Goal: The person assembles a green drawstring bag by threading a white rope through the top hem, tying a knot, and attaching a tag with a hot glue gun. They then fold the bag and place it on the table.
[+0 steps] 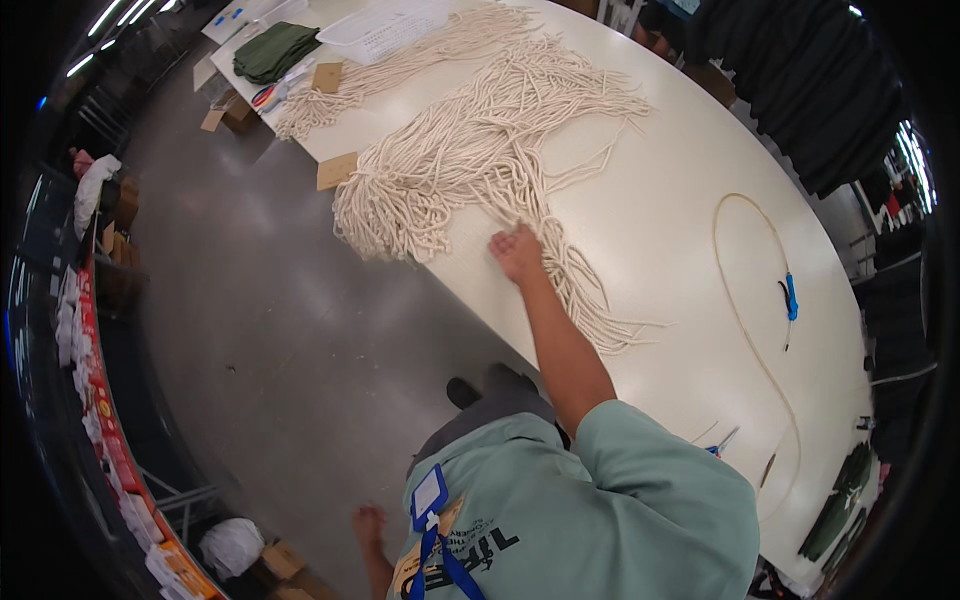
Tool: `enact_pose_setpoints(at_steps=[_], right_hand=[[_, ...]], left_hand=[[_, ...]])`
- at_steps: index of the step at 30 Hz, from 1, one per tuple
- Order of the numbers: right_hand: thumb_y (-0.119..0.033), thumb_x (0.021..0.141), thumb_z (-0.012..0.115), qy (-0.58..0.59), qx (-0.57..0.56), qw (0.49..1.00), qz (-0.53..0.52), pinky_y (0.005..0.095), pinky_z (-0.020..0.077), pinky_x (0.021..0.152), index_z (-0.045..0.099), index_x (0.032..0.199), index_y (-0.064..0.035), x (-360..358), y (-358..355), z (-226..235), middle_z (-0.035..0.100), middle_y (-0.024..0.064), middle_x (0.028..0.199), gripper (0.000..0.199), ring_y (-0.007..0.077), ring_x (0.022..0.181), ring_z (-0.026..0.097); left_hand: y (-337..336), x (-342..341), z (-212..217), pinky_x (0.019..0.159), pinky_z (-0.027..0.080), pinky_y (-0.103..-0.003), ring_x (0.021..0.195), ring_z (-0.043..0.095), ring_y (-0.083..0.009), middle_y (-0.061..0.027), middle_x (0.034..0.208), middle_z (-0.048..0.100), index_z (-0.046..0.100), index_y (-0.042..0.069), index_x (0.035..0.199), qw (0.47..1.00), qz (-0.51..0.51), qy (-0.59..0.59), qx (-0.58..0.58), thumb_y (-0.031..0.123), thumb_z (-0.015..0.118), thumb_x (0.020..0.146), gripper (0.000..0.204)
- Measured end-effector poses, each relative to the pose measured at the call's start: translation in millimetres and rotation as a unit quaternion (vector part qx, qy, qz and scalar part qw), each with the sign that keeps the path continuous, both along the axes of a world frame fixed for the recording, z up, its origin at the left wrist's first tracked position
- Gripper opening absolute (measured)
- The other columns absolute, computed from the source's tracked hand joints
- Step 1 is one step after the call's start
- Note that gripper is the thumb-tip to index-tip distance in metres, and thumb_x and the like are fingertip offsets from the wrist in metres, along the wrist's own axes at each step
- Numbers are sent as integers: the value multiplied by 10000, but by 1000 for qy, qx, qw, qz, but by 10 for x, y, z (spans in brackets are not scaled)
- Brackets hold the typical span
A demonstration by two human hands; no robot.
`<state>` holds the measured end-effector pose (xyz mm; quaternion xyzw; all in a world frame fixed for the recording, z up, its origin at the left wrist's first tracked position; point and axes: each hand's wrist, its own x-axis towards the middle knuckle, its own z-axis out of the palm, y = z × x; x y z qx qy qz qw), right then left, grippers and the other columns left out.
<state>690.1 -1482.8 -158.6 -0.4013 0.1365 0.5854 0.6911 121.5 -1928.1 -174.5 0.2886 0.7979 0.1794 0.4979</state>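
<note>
A thick bundle of cream cords point(480, 140) lies across the white table, its looped ends drooping over the left edge. A looser tail of these cords point(575, 280) trails toward me over the tabletop. My right hand point(517, 253) reaches out to where the tail leaves the bundle; its fingers are spread and touch the edge of the cords, and I see nothing gripped in them. Low beside my body hangs my left hand point(369, 525), away from the table, with loosely parted fingers and nothing in it.
Farther along the white table point(680, 240) are more cream cords point(420, 60), dark green folded cloth point(275, 52) and a white basket point(385, 30). A blue-handled tool point(791, 297) on a pale cable lies at right. Scissors point(722, 443) lie nearer. Dark garments point(800, 90) hang beyond.
</note>
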Motion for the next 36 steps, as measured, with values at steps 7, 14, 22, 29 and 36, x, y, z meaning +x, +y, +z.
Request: enact_pose_setpoints(at_steps=[7,14,22,29,36], right_hand=[[-345,876,668,-255,-207,935,-137,431,470,554,648,881,-2,1398,940,14,602,82,737,344,197,636,561],[-584,834,697,-634,-635,424,-125,528,477,942,565,1197,76,2494,2285,-704,634,267,1125,765,418,1060,627],[-729,981,410,-755,-423,494,-84,569,499,871,705,988,122,3751,3354,-845,710,285,1062,901,486,972,662],[-636,1019,416,-732,-447,496,136,599,493,974,740,1085,8,3090,4068,535,681,240,1145,724,460,1153,629],[-449,959,639,-792,-420,424,129,546,504,966,708,1110,-15,1745,4735,1314,654,220,1216,464,423,1182,618]], left_hand=[[3204,-960,940,698,529,-279,779,630,-136,-19,864,638,609,76,1045,967,122,40,218,207,584,1052,134],[3466,-235,946,682,545,-299,770,671,-157,-73,854,709,672,30,1060,999,-1,24,23,281,643,1002,259],[2306,117,891,625,528,-317,725,686,-172,-49,814,713,665,67,965,972,96,35,-214,271,628,988,208],[2847,-362,498,637,540,-334,723,689,-208,-43,795,696,675,72,1012,982,-69,-13,-176,257,607,987,199],[4304,-1185,-59,603,538,-333,711,697,-184,-93,845,733,701,33,1051,992,94,-20,83,240,658,981,223]])
